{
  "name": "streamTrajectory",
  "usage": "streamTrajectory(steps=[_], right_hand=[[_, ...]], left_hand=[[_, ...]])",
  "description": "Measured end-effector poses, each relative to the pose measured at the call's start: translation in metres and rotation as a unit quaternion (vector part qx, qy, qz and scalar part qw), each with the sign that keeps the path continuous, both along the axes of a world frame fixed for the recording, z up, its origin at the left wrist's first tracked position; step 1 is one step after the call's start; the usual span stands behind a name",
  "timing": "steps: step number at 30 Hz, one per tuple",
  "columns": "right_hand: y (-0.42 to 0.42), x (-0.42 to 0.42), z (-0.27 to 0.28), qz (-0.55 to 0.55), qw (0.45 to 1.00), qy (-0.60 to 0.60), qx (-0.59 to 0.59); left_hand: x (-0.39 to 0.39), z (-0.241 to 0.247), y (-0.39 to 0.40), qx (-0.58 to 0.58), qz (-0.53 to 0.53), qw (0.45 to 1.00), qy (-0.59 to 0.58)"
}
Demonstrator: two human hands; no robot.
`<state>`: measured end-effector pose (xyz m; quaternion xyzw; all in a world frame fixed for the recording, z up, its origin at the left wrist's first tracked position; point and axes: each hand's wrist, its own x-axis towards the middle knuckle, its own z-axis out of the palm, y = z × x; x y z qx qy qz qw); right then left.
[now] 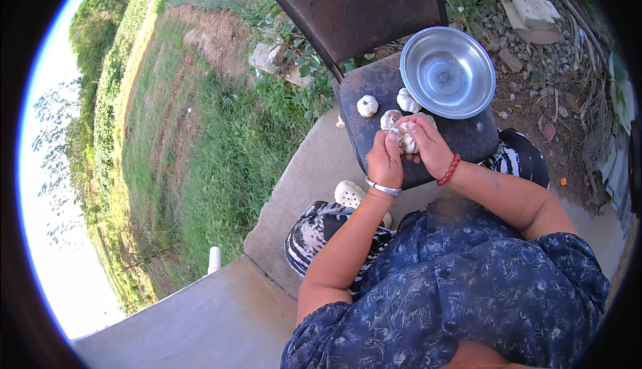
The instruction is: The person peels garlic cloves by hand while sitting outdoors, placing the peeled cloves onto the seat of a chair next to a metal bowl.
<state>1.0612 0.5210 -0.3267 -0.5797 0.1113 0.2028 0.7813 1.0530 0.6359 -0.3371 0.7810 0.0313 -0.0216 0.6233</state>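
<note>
My left hand (385, 161), with a silver bangle at its wrist, and my right hand (429, 141), with a red bead bracelet, meet over the near part of a dark worn chair seat (454, 141). Between them they hold a garlic bulb (409, 143), its underside partly hidden by my fingers. Just beyond my fingertips another garlic bulb (390, 119) lies on the seat. A whole bulb (367, 106) sits at the seat's left side, and one more (408, 100) touches or nearly touches the metal basin. Part of a further bulb shows behind my right hand.
A shiny metal basin (448, 72) stands at the seat's far right, overlapping its edge. The chair's backrest (358, 3) rises beyond. Concrete (311, 158) lies under the chair, with grass to the left and rubble and wood pieces (534, 8) to the right.
</note>
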Motion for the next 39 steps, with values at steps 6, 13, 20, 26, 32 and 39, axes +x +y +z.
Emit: streamTrajectory(steps=[6, 13, 20, 26, 32, 39], right_hand=[[-0.007, 0.004, -0.003, 0.02, 0.999, 0.009, 0.046], [-0.007, 0.004, 0.007, 0.062, 0.998, -0.024, 0.004], [-0.008, 0.002, 0.002, 0.11, 0.99, -0.041, -0.082], [-0.01, -0.004, -0.012, 0.182, 0.773, -0.438, -0.421], [-0.01, -0.008, 0.006, 0.261, 0.72, -0.387, -0.513], [-0.015, -0.01, -0.005, 0.27, 0.694, -0.424, -0.514]], left_hand=[[0.01, 0.008, 0.026, -0.273, -0.074, 0.926, 0.251], [0.016, 0.021, 0.045, -0.268, -0.13, 0.9, 0.318], [0.023, 0.039, 0.064, -0.3, -0.151, 0.888, 0.313], [0.023, 0.04, 0.064, -0.27, -0.127, 0.913, 0.277], [0.022, 0.034, 0.065, -0.244, -0.099, 0.927, 0.268], [0.023, 0.034, 0.062, -0.236, -0.103, 0.928, 0.269]])
